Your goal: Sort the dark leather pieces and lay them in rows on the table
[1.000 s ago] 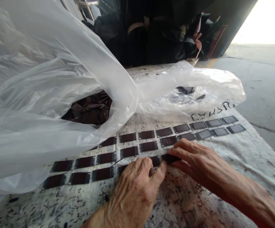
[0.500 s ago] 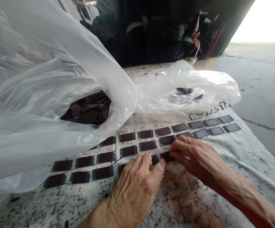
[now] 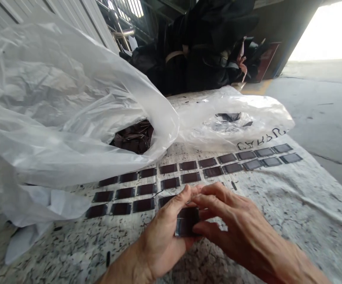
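My left hand point(image 3: 166, 230) is closed around a small dark rectangular piece point(image 3: 187, 225) with a shiny, see-through edge; it seems to be more than one piece overlapping. From the right, my right hand point(image 3: 228, 215) pinches the same piece, thumb on its near edge and fingers over its far end. Part of it is hidden by the fingers. Just beyond my left hand, a similar piece point(image 3: 165, 200) lies partly covered on the cloth. Further matching pieces point(image 3: 144, 204) lie flat in slanting rows across the pale, dark-flecked cloth point(image 3: 79, 244).
Behind the rows on the left, a large translucent plastic bag point(image 3: 79, 146) gapes open, holding a heap of dark pieces point(image 3: 135, 138). A second plastic bag point(image 3: 265, 118) with black lettering lies right of it. Black bundles point(image 3: 200, 51) stand behind; concrete floor point(image 3: 324, 94) shows at right.
My hands have come together and lifted from the cloth with dark pieces taken from the nearest row. My left hand has turned palm inward. The view has shifted, showing more of the left bag.
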Demonstrator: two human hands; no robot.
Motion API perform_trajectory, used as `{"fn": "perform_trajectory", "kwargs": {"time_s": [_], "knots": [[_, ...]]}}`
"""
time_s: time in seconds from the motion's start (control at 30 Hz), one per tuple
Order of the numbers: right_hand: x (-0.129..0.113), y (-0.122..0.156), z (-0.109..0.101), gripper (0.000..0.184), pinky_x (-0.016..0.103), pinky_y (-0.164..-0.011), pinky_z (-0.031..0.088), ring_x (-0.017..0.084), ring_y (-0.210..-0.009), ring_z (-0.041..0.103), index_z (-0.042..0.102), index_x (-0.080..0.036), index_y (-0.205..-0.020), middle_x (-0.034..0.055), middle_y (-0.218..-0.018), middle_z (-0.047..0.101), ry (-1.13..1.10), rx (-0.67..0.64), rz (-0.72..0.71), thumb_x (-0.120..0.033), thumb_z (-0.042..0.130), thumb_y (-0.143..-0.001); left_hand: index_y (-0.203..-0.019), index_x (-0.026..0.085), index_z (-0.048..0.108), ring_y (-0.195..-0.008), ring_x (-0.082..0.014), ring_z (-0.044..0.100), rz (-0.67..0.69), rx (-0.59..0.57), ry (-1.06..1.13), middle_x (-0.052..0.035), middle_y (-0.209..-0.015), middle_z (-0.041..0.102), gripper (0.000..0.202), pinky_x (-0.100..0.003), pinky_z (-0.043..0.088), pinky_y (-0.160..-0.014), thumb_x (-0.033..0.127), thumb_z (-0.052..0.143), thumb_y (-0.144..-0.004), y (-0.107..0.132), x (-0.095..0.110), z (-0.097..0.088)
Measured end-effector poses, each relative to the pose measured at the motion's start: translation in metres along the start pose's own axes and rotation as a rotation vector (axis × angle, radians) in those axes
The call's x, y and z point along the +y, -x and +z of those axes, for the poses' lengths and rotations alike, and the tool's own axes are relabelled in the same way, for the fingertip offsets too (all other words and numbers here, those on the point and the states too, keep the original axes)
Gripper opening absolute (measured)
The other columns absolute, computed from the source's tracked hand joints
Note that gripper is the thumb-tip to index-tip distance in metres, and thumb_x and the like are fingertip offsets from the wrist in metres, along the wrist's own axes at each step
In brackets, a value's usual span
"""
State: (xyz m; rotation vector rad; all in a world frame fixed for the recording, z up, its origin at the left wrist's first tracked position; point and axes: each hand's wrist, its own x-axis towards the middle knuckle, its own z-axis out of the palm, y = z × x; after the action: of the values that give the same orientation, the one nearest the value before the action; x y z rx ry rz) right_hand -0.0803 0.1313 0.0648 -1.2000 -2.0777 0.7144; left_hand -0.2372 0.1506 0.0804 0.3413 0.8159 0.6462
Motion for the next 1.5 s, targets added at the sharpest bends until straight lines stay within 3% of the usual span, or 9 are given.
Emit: {"fn": "perform_trajectory", "kwargs": {"time_s": [0.23, 0.37, 0.47, 0.57, 0.63, 0.77, 0.93, 1.17, 1.5], "knots": [[0.002, 0.000, -0.004, 0.022, 0.027, -0.078, 0.049, 0.015, -0.085, 0.063, 0.065, -0.021, -0.090, 0.0008, -0.095, 0.068, -0.144, -0.092, 0.091, -0.004, 0.059, -0.077, -0.112, 0.017, 0.062, -0.073, -0.0120, 0.059, -0.078, -0.079, -0.027, -0.0079, -0.095, 0.065, 0.041, -0.025, 0.049, -0.067, 0.046, 0.042, -0.091, -0.005, -0.006, 0.006], [0.005, 0.002, -0.012, 0.015, 0.018, -0.058, 0.046, 0.009, -0.064, 0.061, 0.064, -0.021, -0.081, -0.0041, -0.075, 0.068, -0.302, -0.151, 0.264, -0.009, 0.054, -0.084, -0.111, 0.016, 0.062, -0.071, -0.0129, 0.061, -0.097, -0.104, -0.136, -0.0101, -0.102, 0.063, 0.042, -0.024, 0.051, -0.059, 0.046, 0.038, -0.092, -0.007, -0.009, 0.005], [0.025, 0.008, -0.031, 0.014, 0.019, -0.050, 0.041, 0.010, -0.056, 0.056, 0.064, -0.022, -0.076, -0.0043, -0.064, 0.063, -0.179, -0.041, 0.371, -0.019, 0.054, -0.086, -0.108, 0.016, 0.061, -0.062, -0.0102, 0.059, -0.120, -0.037, -0.231, -0.0097, -0.101, 0.061, 0.043, -0.016, 0.040, -0.041, 0.049, 0.039, -0.091, -0.006, -0.011, -0.001], [0.056, 0.015, -0.055, 0.013, 0.022, -0.052, 0.041, 0.013, -0.059, 0.056, 0.065, -0.023, -0.082, -0.0021, -0.069, 0.064, -0.017, 0.093, 0.404, -0.026, 0.054, -0.086, -0.102, 0.017, 0.061, -0.042, -0.0013, 0.038, -0.131, 0.047, -0.418, -0.0040, -0.090, 0.060, 0.037, -0.014, 0.022, -0.034, 0.047, 0.045, -0.089, -0.006, -0.011, -0.009], [0.074, 0.017, -0.068, 0.017, 0.023, -0.049, 0.039, 0.013, -0.057, 0.053, 0.065, -0.023, -0.082, -0.0023, -0.066, 0.062, 0.019, 0.035, 0.437, -0.030, 0.051, -0.088, -0.096, 0.018, 0.062, -0.042, -0.0021, 0.034, -0.048, 0.056, -0.722, 0.0004, -0.079, 0.059, 0.031, -0.016, 0.025, -0.038, 0.044, 0.048, -0.088, -0.007, -0.011, -0.012], [0.094, 0.010, -0.075, 0.023, 0.022, -0.050, 0.036, 0.012, -0.055, 0.051, 0.063, -0.021, -0.075, -0.0032, -0.062, 0.058, 0.034, -0.140, 0.430, -0.031, 0.047, -0.089, -0.089, 0.021, 0.063, -0.069, -0.0109, 0.054, 0.382, -0.024, -1.454, 0.0015, -0.076, 0.059, 0.019, -0.022, 0.044, -0.065, 0.027, 0.045, -0.091, -0.017, -0.006, -0.007], [0.095, 0.000, -0.071, 0.023, 0.022, -0.050, 0.035, 0.011, -0.056, 0.051, 0.062, -0.020, -0.075, -0.0034, -0.063, 0.058, 0.041, -0.199, 0.410, -0.028, 0.046, -0.089, -0.098, 0.020, 0.060, -0.074, -0.0154, 0.060, 0.705, -0.100, -1.917, -0.0041, -0.087, 0.059, 0.026, -0.028, 0.053, -0.066, 0.011, 0.037, -0.091, -0.037, -0.005, 0.001], [0.092, -0.007, -0.071, 0.021, 0.022, -0.053, 0.037, 0.010, -0.057, 0.053, 0.061, -0.020, -0.073, -0.0041, -0.064, 0.060, 0.099, -0.222, 0.418, -0.021, 0.047, -0.089, -0.127, 0.021, 0.048, -0.069, -0.0202, 0.065, 0.744, -0.094, -2.251, -0.0091, -0.096, 0.059, 0.052, -0.037, 0.059, -0.057, -0.001, 0.042, -0.080, -0.054, -0.008, 0.005], [0.086, -0.010, -0.066, 0.021, 0.023, -0.049, 0.034, 0.012, -0.052, 0.053, 0.062, -0.019, -0.071, -0.0013, -0.060, 0.061, 0.235, -0.181, 0.396, -0.020, 0.049, -0.087, -0.134, 0.020, 0.041, -0.061, -0.0199, 0.063, 0.695, -0.128, -2.444, -0.0070, -0.090, 0.055, 0.059, -0.036, 0.057, -0.048, 0.001, 0.045, -0.079, -0.063, -0.007, 0.014]]}}
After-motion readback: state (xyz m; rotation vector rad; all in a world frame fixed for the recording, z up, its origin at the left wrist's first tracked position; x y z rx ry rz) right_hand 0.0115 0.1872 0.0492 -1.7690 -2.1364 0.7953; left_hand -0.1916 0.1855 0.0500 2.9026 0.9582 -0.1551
